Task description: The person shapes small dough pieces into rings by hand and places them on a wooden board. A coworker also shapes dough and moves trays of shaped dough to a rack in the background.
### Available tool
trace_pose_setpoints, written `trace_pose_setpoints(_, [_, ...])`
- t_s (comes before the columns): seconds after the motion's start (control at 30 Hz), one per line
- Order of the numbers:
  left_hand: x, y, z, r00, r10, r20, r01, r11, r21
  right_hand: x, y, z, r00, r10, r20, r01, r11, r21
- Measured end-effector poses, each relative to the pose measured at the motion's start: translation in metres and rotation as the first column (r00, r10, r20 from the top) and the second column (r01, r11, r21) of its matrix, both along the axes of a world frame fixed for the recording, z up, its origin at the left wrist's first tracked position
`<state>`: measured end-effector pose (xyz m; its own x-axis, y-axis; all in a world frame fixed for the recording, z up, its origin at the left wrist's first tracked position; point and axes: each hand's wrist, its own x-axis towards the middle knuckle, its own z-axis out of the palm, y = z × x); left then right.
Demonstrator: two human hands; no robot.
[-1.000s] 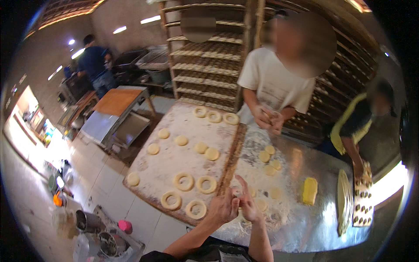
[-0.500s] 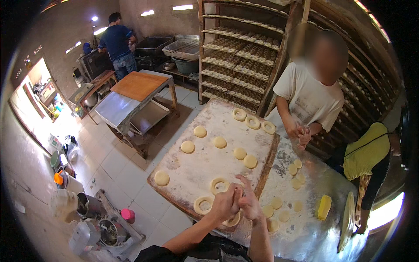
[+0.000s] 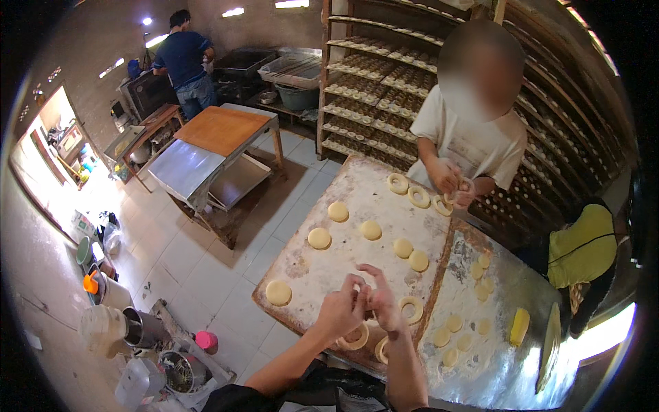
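Note:
My left hand and my right hand meet above the near part of a floured wooden board. The left fingers are curled and pinched together. The right fingers are bent around the same spot, and whatever is between them is hidden. Below my hands lies a dough ring, with a second dough ring partly behind my right forearm. Another dough ring rests just right of my right hand. Flat dough rounds are spread over the board, including a dough round near its left corner.
Across the board, a co-worker handles a dough ring. A metal table at right holds small dough discs and a yellow block. Tray racks stand behind. Buckets and pots sit lower left.
The view has shifted, so the board appears farther right. My joined hands have moved slightly left over the board, uncovering a ring on their right. The co-worker's hands have come up near the board's far edge.

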<state>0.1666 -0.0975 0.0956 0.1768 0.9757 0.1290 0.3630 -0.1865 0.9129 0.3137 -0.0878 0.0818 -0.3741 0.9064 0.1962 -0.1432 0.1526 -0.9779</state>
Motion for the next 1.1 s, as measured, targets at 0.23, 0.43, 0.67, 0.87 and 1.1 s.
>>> trace_pose_setpoints(0.23, [-0.018, 0.043, -0.034, 0.993, 0.108, 0.052, -0.098, 0.982, -0.161, 0.0, 0.035, 0.0, 0.979, -0.102, -0.177, -0.001, 0.864, -0.503])
trace_pose_setpoints(0.43, [-0.029, 0.095, -0.066, 0.744, 0.297, -0.598, -0.348, 0.937, 0.033, -0.018, 0.089, -0.02, 0.452, -0.328, 0.83, 0.474, 0.876, 0.088])
trace_pose_setpoints(0.67, [-0.052, 0.055, -0.061, 0.68, 0.089, -0.728, -0.082, 0.996, 0.046, -0.028, 0.064, -0.021, 0.235, 0.038, 0.971, 0.188, 0.979, -0.084])
trace_pose_setpoints(0.87, [-0.059, 0.056, -0.057, 0.757, 0.137, -0.639, -0.164, 0.986, 0.017, -0.032, 0.076, -0.022, 0.213, 0.043, 0.976, 0.201, 0.976, -0.087])
trace_pose_setpoints(1.1, [-0.13, -0.006, -0.061, 0.607, 0.371, -0.702, -0.362, 0.916, 0.171, -0.087, 0.141, -0.05, 0.31, -0.179, 0.934, 0.196, 0.973, 0.122])
